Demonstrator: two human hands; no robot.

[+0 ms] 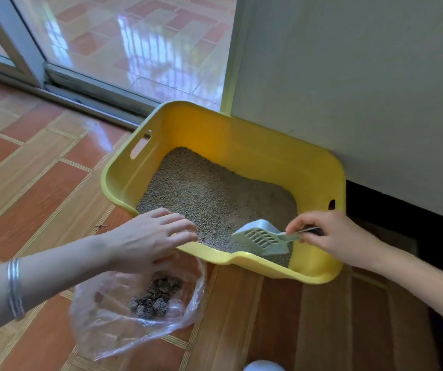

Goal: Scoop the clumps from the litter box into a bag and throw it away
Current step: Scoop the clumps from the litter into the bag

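A yellow litter box [252, 148] stands on the floor against a white wall, filled with grey litter [209, 194]. My right hand [332, 236] holds the handle of a pale green slotted scoop [261, 241], whose blade lies on the litter in the box's near right corner. My left hand [148, 236] hovers over the near rim of the box with fingers spread, holding nothing. Below that hand a clear plastic bag [124, 325] lies open on the floor. Dark clumps [156, 297] sit inside it.
The floor is glossy orange and tan tile [41, 170]. A sliding glass door track [81, 95] runs behind the box on the left. The white wall [362, 76] has a dark base strip [407, 218] at the right. A white object [264, 366] shows at the bottom edge.
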